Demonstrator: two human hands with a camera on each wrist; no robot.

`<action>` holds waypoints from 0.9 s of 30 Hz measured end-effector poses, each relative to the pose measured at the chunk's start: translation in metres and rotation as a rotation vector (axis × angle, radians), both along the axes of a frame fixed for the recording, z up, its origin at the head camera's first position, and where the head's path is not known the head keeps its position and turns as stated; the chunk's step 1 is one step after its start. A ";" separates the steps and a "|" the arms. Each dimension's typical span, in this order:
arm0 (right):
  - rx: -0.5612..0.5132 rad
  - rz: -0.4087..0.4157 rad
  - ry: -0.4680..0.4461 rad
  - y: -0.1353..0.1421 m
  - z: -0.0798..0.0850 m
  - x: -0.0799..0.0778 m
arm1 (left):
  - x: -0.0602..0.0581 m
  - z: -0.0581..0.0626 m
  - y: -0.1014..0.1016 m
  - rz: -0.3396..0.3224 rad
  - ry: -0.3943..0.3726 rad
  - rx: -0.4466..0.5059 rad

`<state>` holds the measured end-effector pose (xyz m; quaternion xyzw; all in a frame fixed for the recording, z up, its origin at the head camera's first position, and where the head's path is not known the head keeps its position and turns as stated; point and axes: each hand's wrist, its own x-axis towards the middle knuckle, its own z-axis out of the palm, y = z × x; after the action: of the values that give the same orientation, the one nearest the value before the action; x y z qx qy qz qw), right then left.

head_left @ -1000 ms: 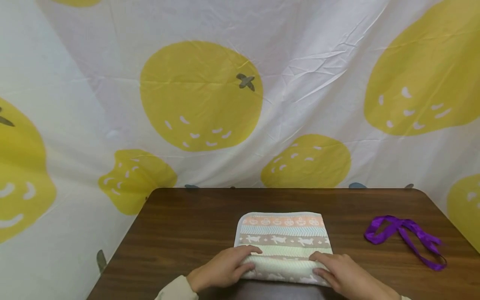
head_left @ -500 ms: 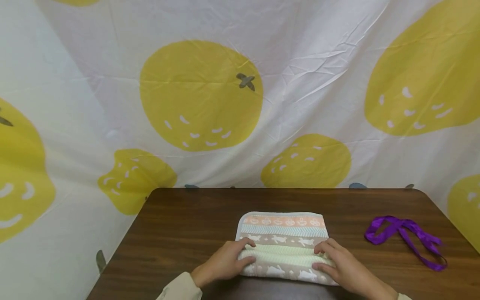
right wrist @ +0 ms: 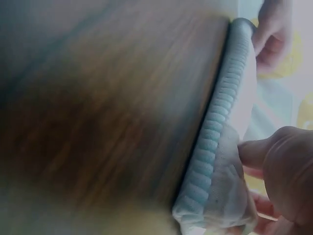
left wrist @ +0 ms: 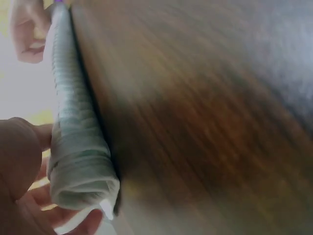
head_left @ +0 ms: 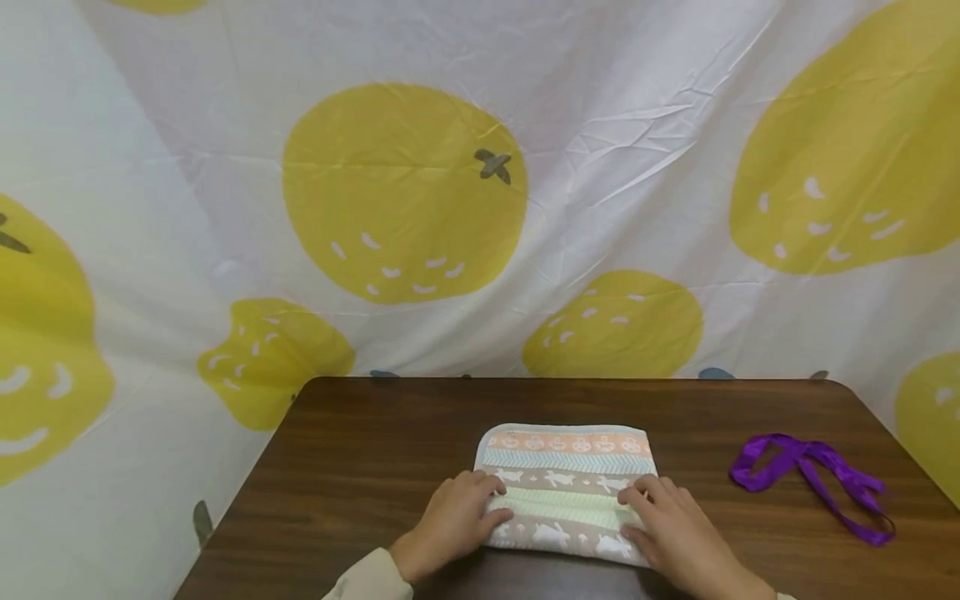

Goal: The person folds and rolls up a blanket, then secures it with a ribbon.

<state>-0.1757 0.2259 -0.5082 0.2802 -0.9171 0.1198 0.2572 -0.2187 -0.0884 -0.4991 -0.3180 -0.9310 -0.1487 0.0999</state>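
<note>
A small striped towel [head_left: 558,481] with pale animal figures lies on the brown table [head_left: 360,467], its near part folded over into a thick roll. My left hand [head_left: 453,518] grips the left end of the roll, thumb on the near side and fingers over the top. At the opposite end, my right hand [head_left: 675,529] holds the roll likewise between thumb and fingers. The left wrist view shows the layered, hollow end of the rolled towel [left wrist: 78,122]. In the right wrist view the ribbed edge of the towel [right wrist: 215,127] rests along the tabletop.
A loosely looped purple ribbon [head_left: 798,455] lies on the table to the right of the towel. Behind the table's far edge hangs a white cloth [head_left: 570,83] printed with yellow fruit.
The rolled near part has turned over away from me, bringing a rabbit-patterned stripe into view on it. Both hands have shifted their hold slightly; the ribbon has stayed put.
</note>
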 end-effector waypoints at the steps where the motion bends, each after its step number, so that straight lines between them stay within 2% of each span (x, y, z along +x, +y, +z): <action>1: 0.029 0.010 0.054 -0.002 0.000 -0.001 | 0.000 -0.001 0.001 -0.014 0.066 -0.019; 4: 0.109 0.077 0.145 -0.005 0.000 -0.003 | 0.001 -0.003 0.004 -0.079 0.262 -0.052; 6: 0.161 0.124 0.165 -0.006 0.000 -0.002 | 0.001 -0.005 0.006 -0.131 0.356 -0.065; 8: 0.197 0.149 0.166 -0.007 0.000 0.000 | 0.001 -0.006 0.008 -0.190 0.411 -0.080; 10: 0.212 0.152 0.143 -0.007 0.001 0.004 | 0.003 -0.006 0.008 -0.240 0.435 -0.110; 13: 0.221 0.145 0.079 -0.006 0.004 0.009 | 0.006 -0.005 0.005 -0.301 0.413 -0.173; 16: 0.229 0.165 -0.014 -0.003 0.006 0.011 | 0.009 -0.004 0.001 -0.332 0.347 -0.224; 21: 0.236 0.173 -0.168 0.001 0.006 0.009 | 0.010 -0.001 -0.003 -0.359 0.242 -0.237; 24: 0.228 0.168 -0.193 0.004 0.005 0.006 | 0.009 -0.002 -0.003 -0.361 0.235 -0.234; 27: 0.214 0.177 -0.177 0.006 0.006 0.004 | 0.008 -0.004 -0.003 -0.357 0.257 -0.242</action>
<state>-0.1720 0.2323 -0.5020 0.3739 -0.9154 0.0678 0.1324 -0.2110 -0.0914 -0.5029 -0.5032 -0.8508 -0.0096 0.1509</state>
